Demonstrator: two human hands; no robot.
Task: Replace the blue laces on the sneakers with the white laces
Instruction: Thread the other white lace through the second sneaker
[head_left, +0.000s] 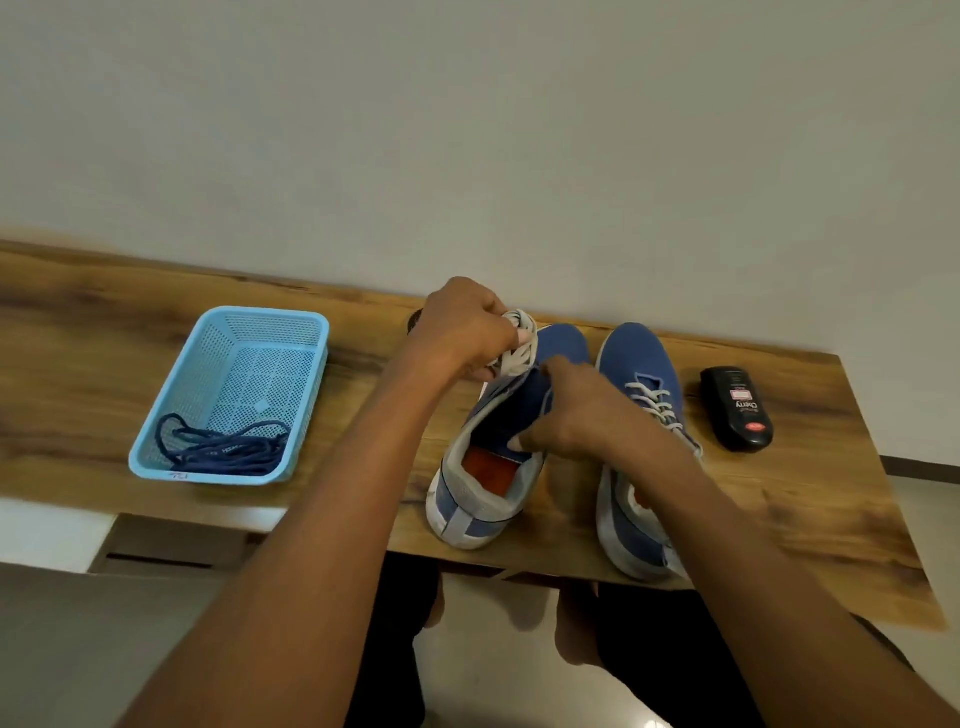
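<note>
Two blue sneakers stand side by side on the wooden table (779, 519). The left sneaker (483, 483) has no lace in its eyelets that I can see; its tongue is pulled up. My left hand (462, 332) grips a bunched white lace (519, 345) above that shoe's toe. My right hand (576, 410) holds the tongue and upper edge of the same sneaker. The right sneaker (641, 364) is laced with a white lace (657, 408). Dark blue laces (223, 447) lie coiled in a light blue basket (156, 431) at the left.
A black shoe-polish container (737, 408) lies at the right of the sneakers. A dark round object (414, 321) is partly hidden behind my left hand. The wall runs along the table's far edge. My knees show below the near edge.
</note>
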